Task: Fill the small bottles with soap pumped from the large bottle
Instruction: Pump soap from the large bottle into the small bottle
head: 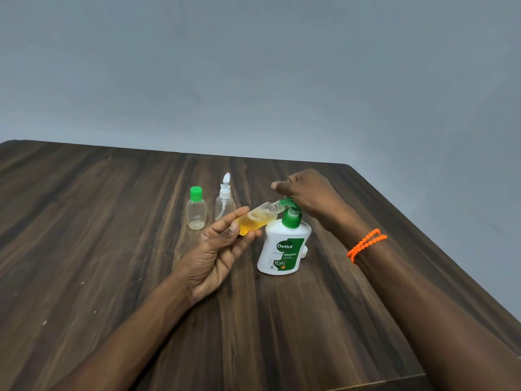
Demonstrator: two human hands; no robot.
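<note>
A large white soap bottle [282, 249] with a green pump head [290, 214] stands upright on the table. My right hand [307, 194] rests on top of the pump head, fingers curled over it. My left hand [222, 244] holds a small clear bottle [258, 220] tilted, its open neck touching the pump's nozzle. Orange soap fills the lower part of that small bottle. Behind it stand a small clear bottle with a green cap [196, 208] and a small clear spray bottle with a white top [224, 198].
The dark wooden table [112, 249] ends at a far edge near the grey wall and at a right edge close to my right forearm. A small white cap [304, 251] lies just right of the large bottle. An orange bead bracelet [365, 245] circles my right wrist.
</note>
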